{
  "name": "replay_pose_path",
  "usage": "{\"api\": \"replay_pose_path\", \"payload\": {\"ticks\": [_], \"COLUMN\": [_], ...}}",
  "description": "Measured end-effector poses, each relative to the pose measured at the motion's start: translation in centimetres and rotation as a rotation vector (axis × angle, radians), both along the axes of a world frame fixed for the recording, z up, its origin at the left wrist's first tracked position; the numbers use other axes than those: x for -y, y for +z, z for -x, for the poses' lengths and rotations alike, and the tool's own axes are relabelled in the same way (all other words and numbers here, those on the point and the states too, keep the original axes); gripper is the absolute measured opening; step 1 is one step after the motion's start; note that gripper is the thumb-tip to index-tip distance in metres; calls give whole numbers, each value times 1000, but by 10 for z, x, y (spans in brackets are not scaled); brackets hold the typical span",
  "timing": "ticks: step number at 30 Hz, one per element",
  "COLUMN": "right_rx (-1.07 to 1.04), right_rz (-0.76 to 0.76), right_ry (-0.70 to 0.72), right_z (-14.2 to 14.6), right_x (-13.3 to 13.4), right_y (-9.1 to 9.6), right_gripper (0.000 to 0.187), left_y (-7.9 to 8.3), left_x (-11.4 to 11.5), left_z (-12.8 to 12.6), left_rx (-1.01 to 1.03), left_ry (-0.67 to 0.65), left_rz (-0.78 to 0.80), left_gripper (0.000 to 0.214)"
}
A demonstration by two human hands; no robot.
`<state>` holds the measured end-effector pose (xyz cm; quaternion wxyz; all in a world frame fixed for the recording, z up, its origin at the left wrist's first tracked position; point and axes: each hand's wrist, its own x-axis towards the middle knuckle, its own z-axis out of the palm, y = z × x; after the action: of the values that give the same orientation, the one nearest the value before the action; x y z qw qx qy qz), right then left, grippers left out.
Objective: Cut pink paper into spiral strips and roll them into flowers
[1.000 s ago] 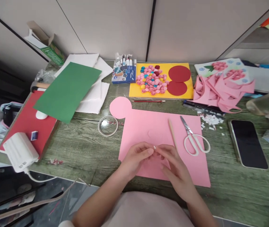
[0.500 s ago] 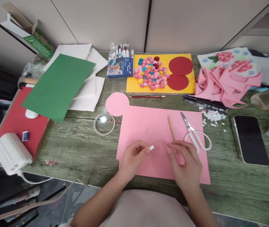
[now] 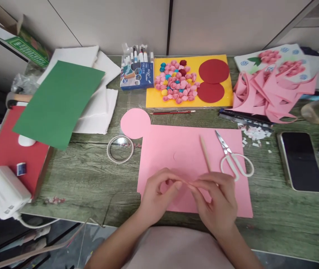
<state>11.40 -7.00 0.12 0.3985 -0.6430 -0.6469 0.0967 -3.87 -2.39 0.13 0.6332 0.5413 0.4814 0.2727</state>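
Closely, the left hand and right hand are meeting at the fingertips.
Beneath, the pink sheet is lying partly hidden on the desk; I'm not making out whether either grip is holding anything.

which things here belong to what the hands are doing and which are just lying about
Likely part of it:
- pink sheet under both hands
- wooden stick and scissors on it
- pink circle beside it

Probably just lying about:
- phone
- green sheet
- marker box

What the fingers hold is unclear.
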Motion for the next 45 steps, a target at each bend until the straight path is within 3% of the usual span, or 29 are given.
{"api": "replay_pose_path", "payload": {"ticks": [2,5,8,11,20,32,45], "right_rx": [6,-124,-236,-267,-181,59,365], "right_rz": [-79,78,321,429,499,718,622], "right_ry": [-93,-249,-203,-158,-144,43,45], "right_z": [-3,-9,-12,-10,-1,-1,5], "right_x": [3,0,-10,-21,-38,-56,-52], "right_y": [-3,-8,-13,-17,-26,-16,-18], "right_gripper": [12,8,8,10,12,16,15], "left_y": [-5,-16,-24,-27,-29,-31,-33], "left_x": [-2,-3,-3,-1,1,2,0], "left_z": [3,5,3,0,-1,-1,-1], "left_rx": [-7,-287,-578,-725,-819,-849,-855], "left_ry": [14,-17,-181,-276,-310,-317,-326], "left_rz": [-9,-331,-608,-690,-705,-703,-697], "left_gripper": [15,24,31,36,41,41,40]}}
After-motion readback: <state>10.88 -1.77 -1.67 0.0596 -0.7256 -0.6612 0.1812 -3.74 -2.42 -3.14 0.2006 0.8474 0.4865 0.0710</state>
